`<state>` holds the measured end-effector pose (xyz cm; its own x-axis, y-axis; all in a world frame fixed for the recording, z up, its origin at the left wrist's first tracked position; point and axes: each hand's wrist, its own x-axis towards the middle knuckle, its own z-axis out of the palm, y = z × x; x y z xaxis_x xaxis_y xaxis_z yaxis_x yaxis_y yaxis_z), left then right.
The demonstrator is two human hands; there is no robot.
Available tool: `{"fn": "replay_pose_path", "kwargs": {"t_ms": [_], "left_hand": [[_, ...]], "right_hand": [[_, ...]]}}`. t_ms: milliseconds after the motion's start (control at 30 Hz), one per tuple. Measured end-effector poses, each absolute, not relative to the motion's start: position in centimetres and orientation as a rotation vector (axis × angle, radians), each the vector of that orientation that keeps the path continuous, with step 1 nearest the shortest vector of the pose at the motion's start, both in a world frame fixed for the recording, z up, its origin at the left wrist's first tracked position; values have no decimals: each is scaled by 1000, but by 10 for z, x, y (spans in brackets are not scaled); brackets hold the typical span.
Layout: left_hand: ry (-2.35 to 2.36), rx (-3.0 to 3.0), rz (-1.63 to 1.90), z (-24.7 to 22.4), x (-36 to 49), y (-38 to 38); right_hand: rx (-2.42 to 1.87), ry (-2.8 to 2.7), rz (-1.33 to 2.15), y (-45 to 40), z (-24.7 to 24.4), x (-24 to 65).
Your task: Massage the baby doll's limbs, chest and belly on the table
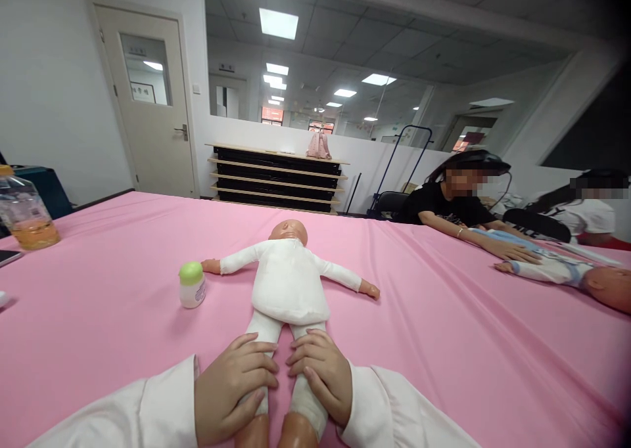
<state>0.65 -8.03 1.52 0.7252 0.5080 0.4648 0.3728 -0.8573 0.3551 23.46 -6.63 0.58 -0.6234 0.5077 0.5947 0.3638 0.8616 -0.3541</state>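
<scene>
A baby doll [290, 280] with a white cloth body lies on its back on the pink cloth, head away from me and arms spread. My left hand [239, 385] is curled over the doll's leg on the left, fingers across the thigh and thumb lower down. The other leg is under my right hand [320, 372], whose fingers bend round it in the same way. Bare plastic lower legs show below both hands. Beside the doll's hand on the left stands a small white jar [192, 293] with a green lid.
Pink cloth [424, 369] covers the wide table. A bottle of amber liquid [29, 215] stands at the far left. On the right, a person in black [428, 205] touches another doll [566, 270]; a second person sits beyond. Stacked black-and-wood boards [279, 179] are behind the table.
</scene>
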Motion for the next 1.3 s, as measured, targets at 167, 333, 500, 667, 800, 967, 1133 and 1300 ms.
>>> {"fn": "replay_pose_path", "kwargs": {"t_ms": [167, 333, 500, 667, 800, 967, 1133, 1300], "left_hand": [[747, 2394, 1018, 13, 6, -79], [1162, 1330, 1317, 11, 10, -46], [1054, 485, 1334, 21, 25, 19], [890, 409, 1477, 31, 40, 70], [722, 372, 1570, 31, 55, 85], [462, 389, 1523, 33, 70, 84], [464, 467, 1451, 38, 72, 78], [543, 514, 1429, 41, 73, 74]], "right_hand": [[-624, -2270, 226, -66, 4, 233], [-587, -2277, 130, -67, 3, 231], [-555, -2322, 22, -66, 3, 233], [-508, -2403, 0, -63, 7, 238], [-436, -2358, 37, -63, 8, 240], [-412, -2320, 82, -65, 11, 237], [-428, -2359, 254, -72, 30, 233], [-634, -2230, 532, -63, 66, 225]]}}
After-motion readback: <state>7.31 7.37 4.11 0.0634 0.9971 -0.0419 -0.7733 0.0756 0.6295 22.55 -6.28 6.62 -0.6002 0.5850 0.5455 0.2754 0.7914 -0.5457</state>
